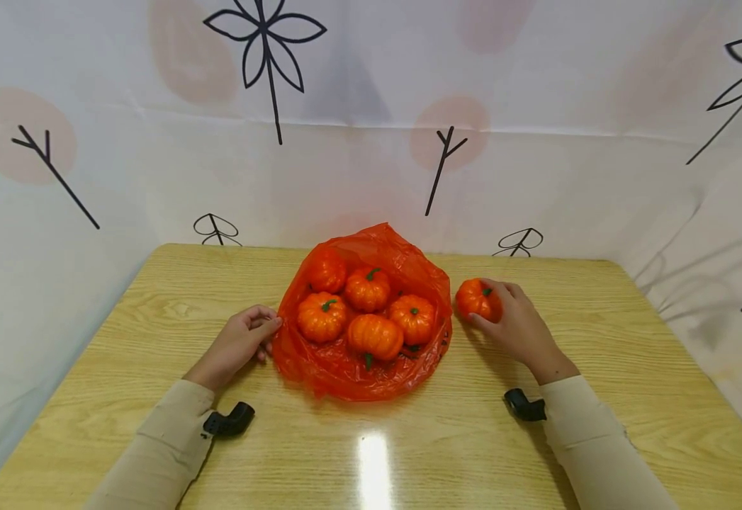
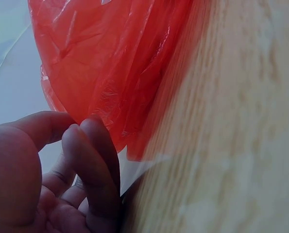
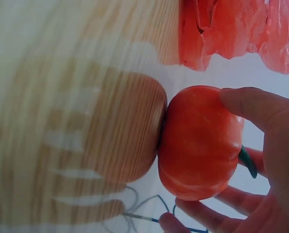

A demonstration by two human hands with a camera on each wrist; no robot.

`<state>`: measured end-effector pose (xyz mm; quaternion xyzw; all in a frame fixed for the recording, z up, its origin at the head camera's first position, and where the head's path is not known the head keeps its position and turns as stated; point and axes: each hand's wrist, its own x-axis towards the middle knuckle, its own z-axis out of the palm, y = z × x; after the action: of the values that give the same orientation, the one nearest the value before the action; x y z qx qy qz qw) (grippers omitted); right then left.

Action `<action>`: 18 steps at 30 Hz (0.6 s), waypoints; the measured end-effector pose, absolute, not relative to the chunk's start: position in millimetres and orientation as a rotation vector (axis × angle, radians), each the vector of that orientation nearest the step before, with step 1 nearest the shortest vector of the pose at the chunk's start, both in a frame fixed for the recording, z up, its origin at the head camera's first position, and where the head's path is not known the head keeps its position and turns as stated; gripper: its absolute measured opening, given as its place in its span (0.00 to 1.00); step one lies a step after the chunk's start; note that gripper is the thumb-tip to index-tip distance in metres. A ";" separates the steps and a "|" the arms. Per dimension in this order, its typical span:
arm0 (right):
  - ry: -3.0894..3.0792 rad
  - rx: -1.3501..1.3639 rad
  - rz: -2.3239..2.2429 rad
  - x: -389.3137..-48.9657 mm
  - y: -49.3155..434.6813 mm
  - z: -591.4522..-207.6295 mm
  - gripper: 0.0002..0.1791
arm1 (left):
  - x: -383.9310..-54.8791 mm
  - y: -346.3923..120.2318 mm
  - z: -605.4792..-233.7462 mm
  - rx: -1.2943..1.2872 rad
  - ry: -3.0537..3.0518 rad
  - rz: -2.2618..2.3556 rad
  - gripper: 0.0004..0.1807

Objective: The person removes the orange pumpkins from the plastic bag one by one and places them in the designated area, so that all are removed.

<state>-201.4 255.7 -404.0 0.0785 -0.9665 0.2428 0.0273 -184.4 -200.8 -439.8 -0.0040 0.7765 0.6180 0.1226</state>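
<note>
A thin red plastic bag lies spread open on the table with several small orange pumpkins in it, among them a front one tipped so its green stem points toward me. At the bag's left edge my left hand pinches the plastic between thumb and fingertips; the left wrist view shows the red film just past those fingers. To the right of the bag, my right hand grips another small pumpkin, thumb on one side and fingers on the other. In the right wrist view this pumpkin is right at the tabletop.
The wooden table has a glossy surface that reflects light near its front. Behind it hangs a white cloth with plant drawings. Black wrist-worn pieces, a left one and a right one, stick out from the sleeves.
</note>
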 end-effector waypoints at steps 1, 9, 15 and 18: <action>-2.991 0.239 0.749 -201.4 256.2 -404.4 0.38 | -184.7 -200.8 -440.0 -0.012 2.266 1.803 0.16; -3.041 0.232 0.742 -201.1 256.0 -405.1 0.39 | -184.7 -200.8 -439.8 -0.002 2.271 1.806 0.15; -3.050 0.238 0.742 -200.9 255.4 -405.0 0.39 | -184.8 -200.9 -440.8 -0.006 2.263 1.822 0.15; -3.053 0.237 0.744 -201.0 255.6 -405.5 0.39 | -184.6 -201.0 -440.8 -0.007 2.266 1.817 0.15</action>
<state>-201.0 255.6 -405.5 0.0752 -0.9688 0.2362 -0.0047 -184.6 -201.0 -440.8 -0.0022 0.7747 0.6211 0.1184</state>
